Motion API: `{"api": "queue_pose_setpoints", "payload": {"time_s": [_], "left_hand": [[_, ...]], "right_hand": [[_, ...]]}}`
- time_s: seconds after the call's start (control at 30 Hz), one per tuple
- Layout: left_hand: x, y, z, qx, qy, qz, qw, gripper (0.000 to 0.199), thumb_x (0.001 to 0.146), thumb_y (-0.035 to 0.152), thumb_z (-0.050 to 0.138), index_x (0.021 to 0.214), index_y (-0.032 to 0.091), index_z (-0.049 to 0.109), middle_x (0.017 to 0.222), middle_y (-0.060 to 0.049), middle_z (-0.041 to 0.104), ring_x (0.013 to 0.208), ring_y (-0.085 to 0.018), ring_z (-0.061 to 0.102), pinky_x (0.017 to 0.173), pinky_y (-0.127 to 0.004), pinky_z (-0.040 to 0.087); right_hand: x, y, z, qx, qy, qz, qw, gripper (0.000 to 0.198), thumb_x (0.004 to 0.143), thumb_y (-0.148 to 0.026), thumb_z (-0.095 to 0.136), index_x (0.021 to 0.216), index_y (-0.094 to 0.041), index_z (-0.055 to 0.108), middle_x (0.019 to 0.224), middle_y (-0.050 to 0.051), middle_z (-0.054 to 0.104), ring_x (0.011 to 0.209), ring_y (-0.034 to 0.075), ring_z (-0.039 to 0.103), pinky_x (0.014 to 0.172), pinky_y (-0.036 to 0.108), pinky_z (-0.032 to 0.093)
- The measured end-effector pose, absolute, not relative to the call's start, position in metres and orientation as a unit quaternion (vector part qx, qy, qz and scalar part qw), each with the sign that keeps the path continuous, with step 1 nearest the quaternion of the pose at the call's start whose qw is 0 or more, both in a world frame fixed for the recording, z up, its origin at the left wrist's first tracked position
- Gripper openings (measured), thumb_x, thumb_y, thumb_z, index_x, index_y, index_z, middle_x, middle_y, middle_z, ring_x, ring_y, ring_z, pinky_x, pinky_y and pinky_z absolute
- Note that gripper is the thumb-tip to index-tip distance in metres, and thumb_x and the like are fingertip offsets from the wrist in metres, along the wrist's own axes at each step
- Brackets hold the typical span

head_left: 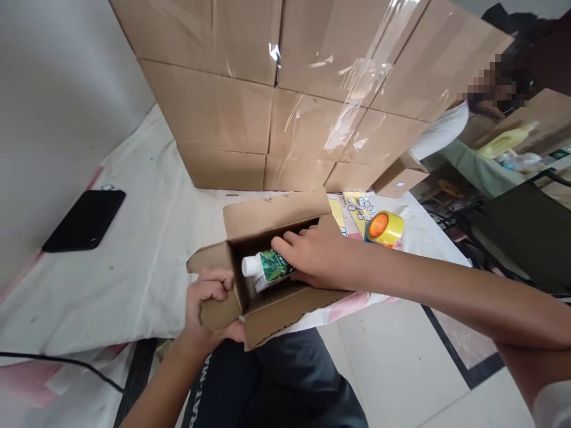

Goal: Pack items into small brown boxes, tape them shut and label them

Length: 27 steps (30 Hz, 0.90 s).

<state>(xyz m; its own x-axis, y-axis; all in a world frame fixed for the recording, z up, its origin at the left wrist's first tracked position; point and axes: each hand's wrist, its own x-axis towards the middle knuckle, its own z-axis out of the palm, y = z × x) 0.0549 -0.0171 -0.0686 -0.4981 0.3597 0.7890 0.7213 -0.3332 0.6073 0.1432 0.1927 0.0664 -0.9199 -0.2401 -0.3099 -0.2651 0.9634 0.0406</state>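
An open cardboard box [279, 312] stands at the table's near edge with its flaps folded outward. My left hand [209, 303] is closed on the box's left end, fingers curled over the flap and thumb underneath. Inside the box lies a white bottle [252, 266] with a green leafy label, its cap toward the left. My right hand [312, 255] reaches into the box from the right, its fingers wrapped over the bottle's label. The bottle's far end is hidden beneath that hand.
Stacked, taped cardboard boxes [232, 113] form a wall behind. A black phone [84, 220] lies on the white-covered table [147, 267] at left. Rolls of yellow tape [392, 229] and a small carton [399, 177] sit at right. Another person [495, 89] is at the upper right.
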Motion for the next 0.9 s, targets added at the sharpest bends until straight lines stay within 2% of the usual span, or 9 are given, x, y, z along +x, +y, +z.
{"api": "queue_pose_setpoints", "payload": {"time_s": [0.1, 0.23, 0.4, 0.57, 0.67, 0.8, 0.9], "left_hand": [[0.054, -0.020, -0.073, -0.481, -0.558, -0.664, 0.126, 0.053, 0.066, 0.058, 0.084, 0.081, 0.023, 0.047, 0.078, 0.004, 0.055, 0.064, -0.011, 0.052, 0.060, -0.027, 0.041], [0.054, -0.023, -0.076, -0.483, -0.562, -0.662, 0.112, 0.058, 0.061, 0.061, 0.084, 0.081, 0.023, 0.045, 0.079, 0.005, 0.054, 0.065, -0.011, 0.051, 0.062, -0.027, 0.040], [0.054, -0.025, -0.083, -0.475, -0.571, -0.662, 0.103, 0.060, 0.062, 0.063, 0.082, 0.092, 0.024, 0.047, 0.087, 0.002, 0.055, 0.071, -0.013, 0.052, 0.069, -0.029, 0.041], [0.050, -0.021, -0.084, -0.461, -0.568, -0.675, 0.095, 0.067, 0.056, 0.064, 0.084, 0.096, 0.025, 0.046, 0.087, 0.002, 0.055, 0.073, -0.014, 0.052, 0.070, -0.029, 0.041], [0.049, -0.021, -0.084, -0.462, -0.565, -0.677, 0.093, 0.066, 0.056, 0.063, 0.084, 0.095, 0.024, 0.047, 0.087, 0.002, 0.055, 0.073, -0.014, 0.052, 0.071, -0.029, 0.041], [0.051, -0.020, -0.083, -0.460, -0.572, -0.674, 0.082, 0.064, 0.058, 0.061, 0.084, 0.094, 0.024, 0.047, 0.087, 0.002, 0.055, 0.073, -0.014, 0.053, 0.071, -0.029, 0.041], [0.052, -0.016, -0.079, -0.453, -0.572, -0.677, 0.094, 0.059, 0.064, 0.063, 0.080, 0.094, 0.025, 0.047, 0.085, 0.003, 0.055, 0.072, -0.014, 0.053, 0.070, -0.029, 0.041]], "right_hand": [[0.133, 0.184, 0.048, -0.099, 0.962, 0.135, 0.215, 0.041, 0.082, -0.015, 0.067, 0.121, -0.012, 0.053, 0.095, 0.016, 0.072, 0.082, 0.030, 0.071, 0.069, 0.034, 0.050], [0.118, 0.178, 0.025, -0.068, 0.946, 0.164, 0.273, 0.042, 0.082, -0.004, 0.059, 0.124, -0.008, 0.057, 0.103, 0.021, 0.074, 0.090, 0.032, 0.074, 0.072, 0.038, 0.054], [0.104, 0.192, 0.012, -0.119, 0.927, 0.157, 0.321, 0.044, 0.087, -0.011, 0.059, 0.131, -0.010, 0.057, 0.106, 0.020, 0.074, 0.094, 0.033, 0.073, 0.074, 0.040, 0.055], [0.097, 0.209, 0.020, -0.134, 0.931, 0.059, 0.334, 0.070, 0.087, -0.024, 0.062, 0.153, -0.021, 0.041, 0.135, 0.019, 0.063, 0.110, 0.034, 0.067, 0.080, 0.038, 0.053], [0.097, 0.213, 0.021, -0.135, 0.933, 0.030, 0.334, 0.072, 0.090, -0.021, 0.057, 0.158, -0.024, 0.034, 0.141, 0.017, 0.060, 0.105, 0.030, 0.070, 0.078, 0.035, 0.051], [0.091, 0.221, 0.018, -0.160, 0.936, -0.020, 0.312, 0.065, 0.089, -0.020, 0.059, 0.153, -0.025, 0.044, 0.134, 0.013, 0.066, 0.100, 0.027, 0.070, 0.077, 0.033, 0.049], [0.080, 0.229, 0.015, -0.150, 0.923, -0.063, 0.347, 0.062, 0.084, -0.018, 0.065, 0.144, -0.026, 0.056, 0.124, 0.007, 0.073, 0.097, 0.024, 0.070, 0.077, 0.030, 0.048]]}}
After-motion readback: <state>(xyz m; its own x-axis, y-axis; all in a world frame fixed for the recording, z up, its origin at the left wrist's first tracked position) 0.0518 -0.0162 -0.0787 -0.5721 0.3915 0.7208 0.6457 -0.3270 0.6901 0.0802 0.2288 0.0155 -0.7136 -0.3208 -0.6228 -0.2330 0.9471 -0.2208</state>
